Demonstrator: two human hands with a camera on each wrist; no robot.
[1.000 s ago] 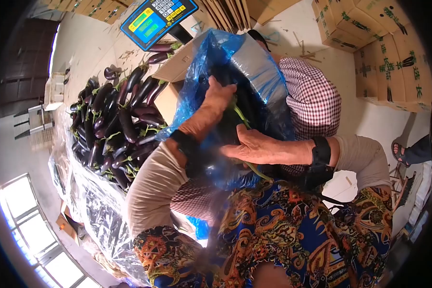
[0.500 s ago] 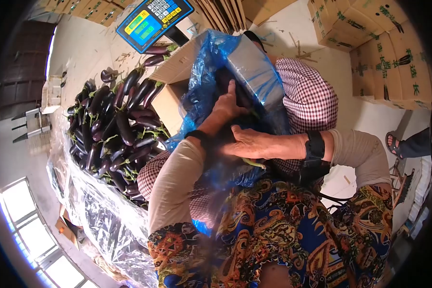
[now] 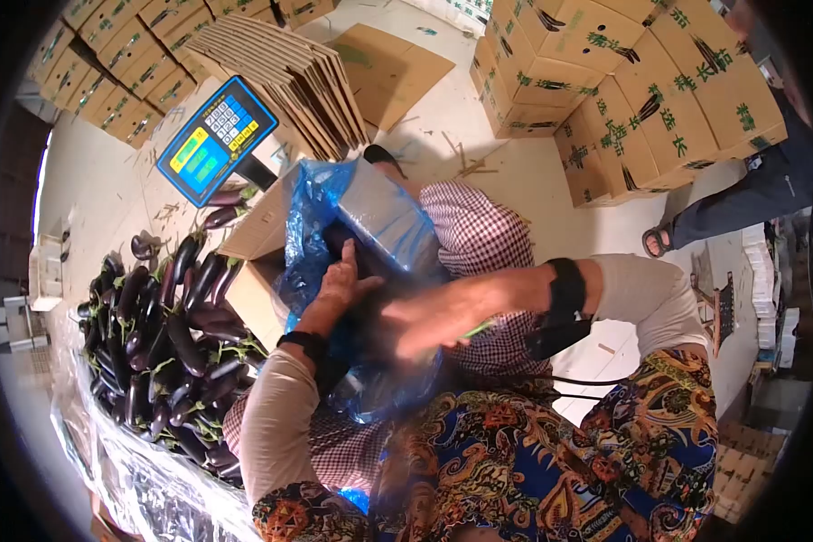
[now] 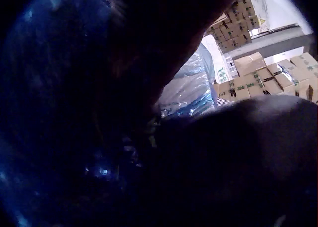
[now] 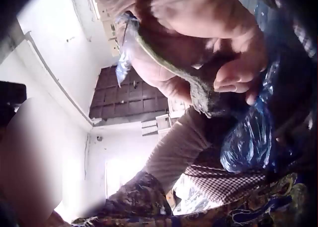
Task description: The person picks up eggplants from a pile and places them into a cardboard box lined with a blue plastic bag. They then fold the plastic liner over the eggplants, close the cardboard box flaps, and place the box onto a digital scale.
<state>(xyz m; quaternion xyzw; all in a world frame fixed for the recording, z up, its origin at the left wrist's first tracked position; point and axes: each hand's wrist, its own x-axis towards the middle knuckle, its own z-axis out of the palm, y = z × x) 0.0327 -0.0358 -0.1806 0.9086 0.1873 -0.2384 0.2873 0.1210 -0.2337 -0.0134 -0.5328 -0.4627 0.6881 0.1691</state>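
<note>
Landmark: the cardboard box (image 3: 257,271) lined with the blue bag (image 3: 321,212), on my lap; every place below is told from it.
Left hand (image 3: 341,285): inside the box's mouth, fingers straight and pointing up, palm against the dark eggplants (image 3: 361,257) packed in the bag. It presses; it grips nothing.
Right hand (image 3: 429,321): at the near edge of the box, just right of my left hand, blurred in the head view. In the wrist view my fingers (image 5: 238,75) curl round a green eggplant stem (image 5: 174,68), so I hold that eggplant by its stem end.
Eggplant in my right hand: over the bag's near edge; its dark body is mostly hidden by the hand and plastic.
Loose eggplant pile (image 3: 163,343): left of the box, on clear plastic sheeting (image 3: 144,488).
Scale display (image 3: 215,140): beyond the box, to its left.
Flat cartons (image 3: 285,72): stacked behind the box.
Printed boxes (image 3: 623,99): well apart, to the box's far right.
</note>
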